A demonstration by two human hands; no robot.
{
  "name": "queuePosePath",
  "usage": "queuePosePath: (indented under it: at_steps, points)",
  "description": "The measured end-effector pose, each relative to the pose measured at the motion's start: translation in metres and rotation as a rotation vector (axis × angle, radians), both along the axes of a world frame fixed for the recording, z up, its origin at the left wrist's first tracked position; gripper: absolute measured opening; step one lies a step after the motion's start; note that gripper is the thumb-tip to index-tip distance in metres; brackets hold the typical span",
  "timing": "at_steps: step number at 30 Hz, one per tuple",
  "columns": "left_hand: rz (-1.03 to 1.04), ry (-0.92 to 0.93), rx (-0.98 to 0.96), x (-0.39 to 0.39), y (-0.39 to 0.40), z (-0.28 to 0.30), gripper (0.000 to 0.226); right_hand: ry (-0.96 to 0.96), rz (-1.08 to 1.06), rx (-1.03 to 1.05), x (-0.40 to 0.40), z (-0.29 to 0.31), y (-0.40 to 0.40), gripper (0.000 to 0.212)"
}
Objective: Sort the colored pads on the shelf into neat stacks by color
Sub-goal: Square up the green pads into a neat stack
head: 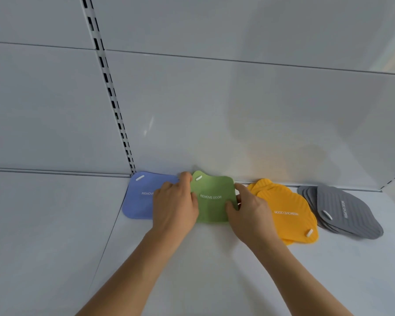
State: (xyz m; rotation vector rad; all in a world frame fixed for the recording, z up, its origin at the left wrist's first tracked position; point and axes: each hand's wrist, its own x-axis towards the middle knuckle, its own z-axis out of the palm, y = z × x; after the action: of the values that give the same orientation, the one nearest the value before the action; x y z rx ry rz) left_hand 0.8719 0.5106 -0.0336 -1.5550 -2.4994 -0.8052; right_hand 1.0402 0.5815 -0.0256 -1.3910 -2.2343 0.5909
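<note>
Four groups of pads lie in a row on the white shelf against its back wall. The blue pad [138, 197] is at the left, the green pad [213, 190] beside it, then a fanned yellow stack [287, 210] and a fanned grey stack [347, 210]. My left hand [175, 206] holds the green pad's left edge, fingers curled over its top corner, and partly covers the blue pad. My right hand [249, 210] grips the green pad's right edge with the thumb on top. How many green or blue pads lie underneath is hidden.
The white shelf surface [203, 258] stretches toward me with a seam at the left. A slotted upright rail [114, 103] runs up the back wall [237, 110]. A side edge of the shelf bay shows at the far right.
</note>
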Motion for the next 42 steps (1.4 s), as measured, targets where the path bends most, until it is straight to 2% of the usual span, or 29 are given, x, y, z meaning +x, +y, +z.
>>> queuePosePath:
  at_steps: [7,9,11,12,15,19,22,26,42]
  points:
    - [-0.001,0.208,-0.067,-0.003,0.003,-0.011,0.039,-0.062,0.009,0.172,-0.002,-0.013,0.0,0.048]
    - [-0.011,0.247,-0.072,-0.003,0.003,-0.012,0.036,-0.12,-0.005,0.25,-0.001,-0.018,-0.001,0.039]
    - [-0.006,0.276,-0.08,-0.002,0.001,-0.012,0.034,-0.239,-0.024,0.322,0.001,-0.017,-0.001,0.021]
    - [-0.013,0.278,-0.068,-0.002,-0.002,-0.01,0.032,-0.288,-0.025,0.361,0.003,-0.016,-0.001,0.02]
    - [-0.163,0.245,-0.036,-0.007,-0.015,-0.003,0.037,-0.28,0.079,0.45,0.018,-0.012,0.002,0.031]
    - [-0.343,0.233,-0.204,-0.01,-0.032,0.007,0.061,-0.355,0.232,0.432,0.034,-0.008,0.003,0.054]
    - [-0.38,0.271,-0.283,-0.01,-0.033,0.009,0.05,-0.403,0.262,0.433,0.035,-0.011,0.005,0.056]
    - [-0.42,0.266,-0.248,-0.013,-0.028,0.01,0.031,-0.403,0.249,0.446,0.033,-0.014,0.006,0.054]
    - [-0.464,0.271,-0.273,-0.019,-0.024,0.009,0.026,-0.364,0.271,0.462,0.033,-0.024,0.011,0.057]
